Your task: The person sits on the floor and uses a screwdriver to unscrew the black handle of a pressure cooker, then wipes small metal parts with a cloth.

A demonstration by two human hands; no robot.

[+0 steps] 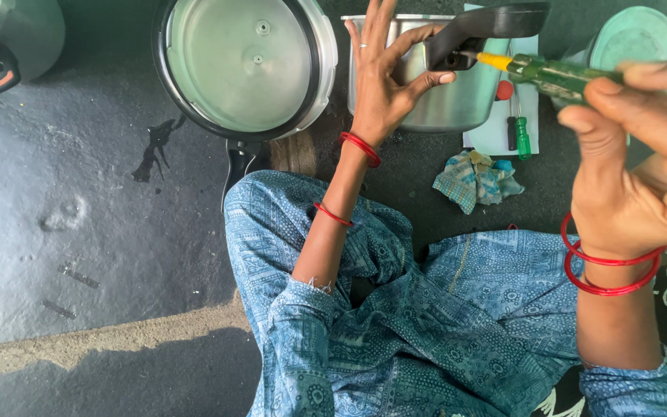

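Two hands work over a steel pot (445,85) in the single head view. Left hand (384,81): fingers spread wide, thumb and forefinger pinching the pot's black handle (476,31) to steady it. Right hand (638,162): closed around a green-handled screwdriver (561,76), its yellow collar and tip meeting the handle's underside just beyond the left thumb. Past the left hand lies a pressure-cooker lid (245,66), inner face up; between the hands, on a pale sheet (496,131), rests a second, smaller screwdriver (520,131), with a crumpled rag (476,179) nearer the lap. A pale green round lid (634,38) lies beyond the right hand. Likely hazard: the tip could slip off the fastener and jab the left thumb, given their closeness and the light pinch on the handle. No legible packages, labels or signs appear.
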